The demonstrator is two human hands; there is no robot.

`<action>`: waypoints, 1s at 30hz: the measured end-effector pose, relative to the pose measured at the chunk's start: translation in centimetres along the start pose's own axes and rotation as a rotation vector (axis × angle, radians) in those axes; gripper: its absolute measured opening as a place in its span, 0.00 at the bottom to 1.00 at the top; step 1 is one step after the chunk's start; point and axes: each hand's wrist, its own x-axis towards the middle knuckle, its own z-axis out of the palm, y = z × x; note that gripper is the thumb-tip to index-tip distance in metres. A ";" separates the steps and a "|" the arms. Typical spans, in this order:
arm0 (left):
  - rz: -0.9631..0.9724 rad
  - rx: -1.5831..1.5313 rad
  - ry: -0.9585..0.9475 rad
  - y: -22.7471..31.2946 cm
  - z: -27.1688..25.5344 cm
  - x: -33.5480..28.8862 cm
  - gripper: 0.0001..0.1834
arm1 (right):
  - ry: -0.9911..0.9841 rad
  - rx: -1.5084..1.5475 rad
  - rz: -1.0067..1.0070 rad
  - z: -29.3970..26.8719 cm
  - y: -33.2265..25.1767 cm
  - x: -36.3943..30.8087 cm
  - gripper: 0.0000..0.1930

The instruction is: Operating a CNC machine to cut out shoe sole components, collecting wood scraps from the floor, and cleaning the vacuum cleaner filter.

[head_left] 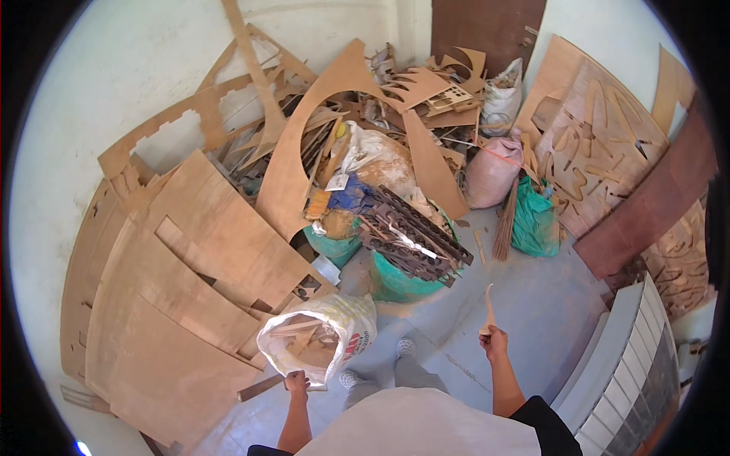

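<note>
My left hand (297, 381) is closed on the near rim of a white woven sack (356, 313). The sack's mouth gapes toward me, and wood scraps (308, 342) lie inside it. Out to the right, my right hand (494, 344) grips a thin, curved strip of wood (489, 305) by its lower end. The strip points upward and is well apart from the sack. A short wood offcut (259, 388) lies beside my left hand.
Large cut-out wood sheets (182, 334) lean along the left. Ahead stand a green tub (401, 280) heaped with dark scraps, a pink sack (490, 173), a broom (506, 220) and a green bag (534, 220). A grey-white slatted unit (620, 361) stands at right.
</note>
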 end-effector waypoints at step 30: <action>-0.131 -0.109 0.009 -5.5 -5.6 3.9 0.23 | -1.202 -1.339 -0.733 44.9 22.6 -9.6 0.17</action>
